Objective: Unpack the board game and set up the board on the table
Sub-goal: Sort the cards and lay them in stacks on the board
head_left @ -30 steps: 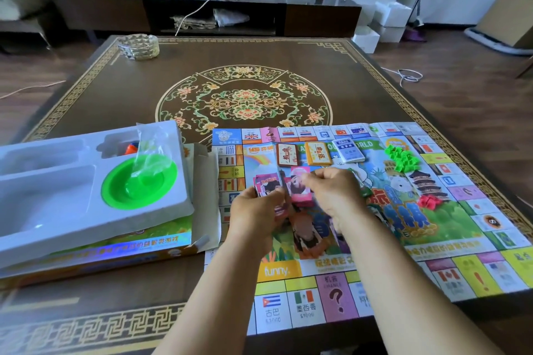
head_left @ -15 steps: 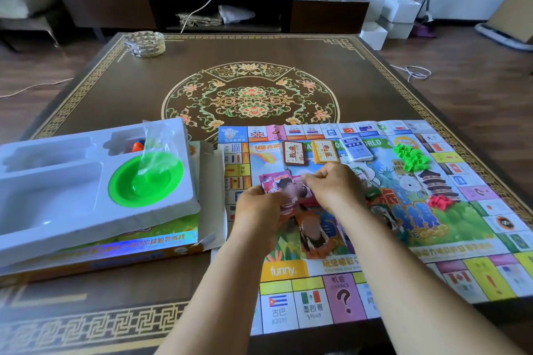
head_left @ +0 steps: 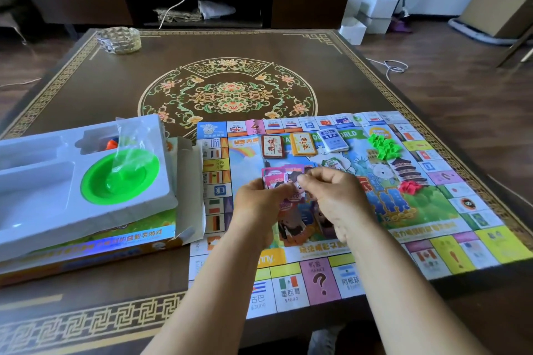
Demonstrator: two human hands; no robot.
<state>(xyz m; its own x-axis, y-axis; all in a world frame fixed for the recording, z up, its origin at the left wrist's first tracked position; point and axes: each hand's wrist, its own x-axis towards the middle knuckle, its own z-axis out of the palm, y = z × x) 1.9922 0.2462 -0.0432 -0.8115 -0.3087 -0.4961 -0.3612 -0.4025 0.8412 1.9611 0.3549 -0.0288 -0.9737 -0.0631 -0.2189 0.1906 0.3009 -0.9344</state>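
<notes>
- The board lies unfolded at the table's near right; the box with its white tray sits just left of the board
- Both hands hover over the board's middle; the left hand grips a fan of pink notes; the right hand pinches one note from it
- Step, as I judge: sorting the money; next calls for laying notes beside the three decks at the board's far side

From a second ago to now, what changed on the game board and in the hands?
Little changed. The left hand and right hand still hold the pink paper play money above the colourful paper game board, working through it. The three card decks, green plastic houses and white plastic tray stayed put.
</notes>
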